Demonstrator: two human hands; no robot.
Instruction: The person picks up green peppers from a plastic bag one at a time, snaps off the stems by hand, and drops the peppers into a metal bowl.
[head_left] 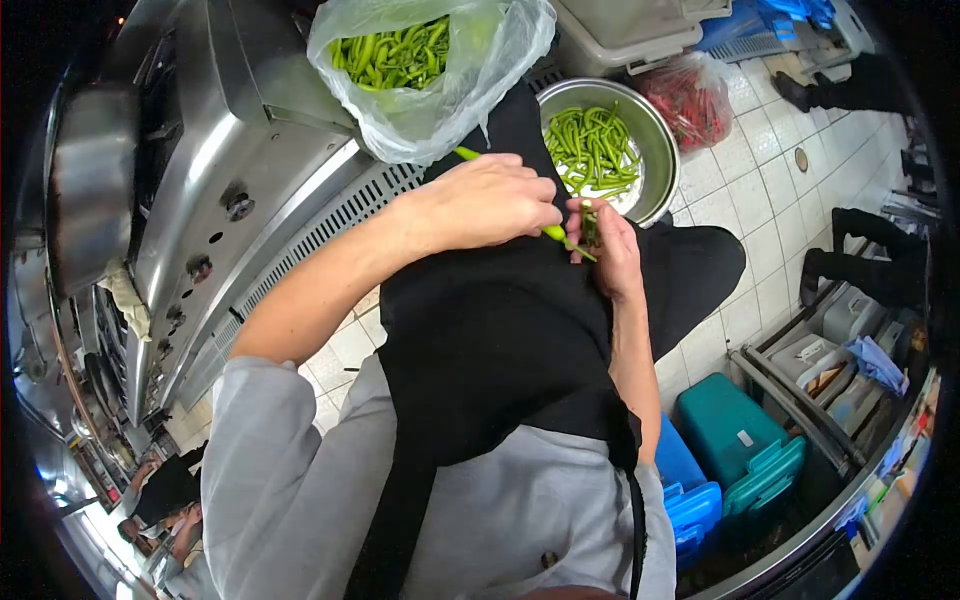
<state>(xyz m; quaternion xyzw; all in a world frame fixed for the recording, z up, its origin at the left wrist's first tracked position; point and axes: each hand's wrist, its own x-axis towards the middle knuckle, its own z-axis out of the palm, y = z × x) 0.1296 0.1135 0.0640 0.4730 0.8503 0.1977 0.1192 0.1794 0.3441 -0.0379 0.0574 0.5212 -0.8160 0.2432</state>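
Note:
A long green chili pepper runs under my left hand, whose fingers are closed round it; one end shows past the thumb side, the stem end points at my right hand. My right hand is closed on several dark green stems, and the pepper's stem lies at its fingers. Beyond both hands stands a round metal bowl with many green peppers inside. Up and to the left, an open clear plastic bag holds more green peppers and stems.
Steel cooking equipment lines the left. A bag of red peppers sits behind the bowl, near a grey bin. At the lower right are teal and blue containers. Other people's dark-clothed legs show at right; more people are at lower left.

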